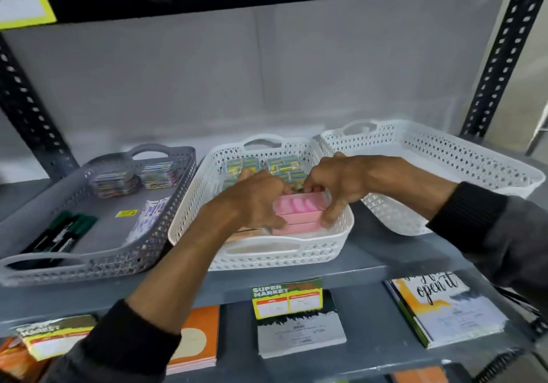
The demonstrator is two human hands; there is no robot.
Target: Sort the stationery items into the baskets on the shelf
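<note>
Three baskets stand on the grey shelf. Inside the middle white basket (261, 252) lies a stack of pink boxes (299, 213). My left hand (252, 198) grips the stack's left side and my right hand (335, 184) grips its right side. Small green-yellow packets (278, 166) fill the back of this basket, partly hidden by my hands. The grey basket (89, 264) on the left holds dark markers (63, 231), clear packs (118, 179) and a white packet (148, 216). The white basket (444, 157) on the right looks empty.
Black perforated uprights (501, 53) frame the shelf, with another shelf overhead. A price tag (286, 301) hangs from the shelf's front edge. Notebooks (444, 308) and an orange book (198, 338) lie on the lower shelf.
</note>
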